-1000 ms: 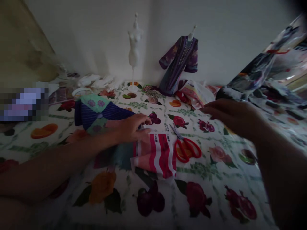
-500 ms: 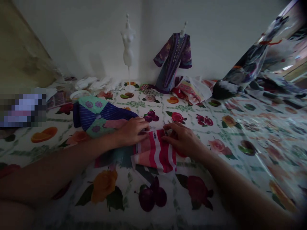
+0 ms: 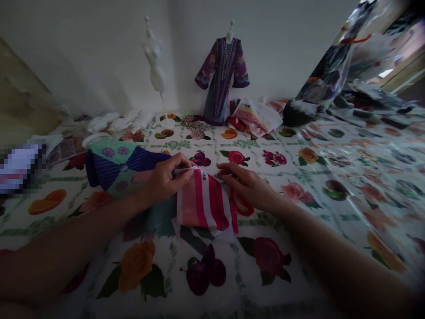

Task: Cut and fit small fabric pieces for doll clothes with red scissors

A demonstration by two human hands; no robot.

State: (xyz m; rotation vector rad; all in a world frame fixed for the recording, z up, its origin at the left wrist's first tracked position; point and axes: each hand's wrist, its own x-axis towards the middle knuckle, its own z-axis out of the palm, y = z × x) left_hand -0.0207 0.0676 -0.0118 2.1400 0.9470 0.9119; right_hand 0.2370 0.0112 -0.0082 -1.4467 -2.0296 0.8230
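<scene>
Your left hand (image 3: 164, 179) pinches the top edge of the pink-striped cloth (image 3: 202, 201); your right hand (image 3: 245, 186) lies open against its far edge, beside the red scissors (image 3: 242, 206); lifting that edge is in hand; the cloth wants keeping taut.

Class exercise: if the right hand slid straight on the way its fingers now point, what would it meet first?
The pink-and-white striped cloth, whose upper edge lies at the right hand's fingertips; depth is hard to judge, so they may already touch it.
</scene>
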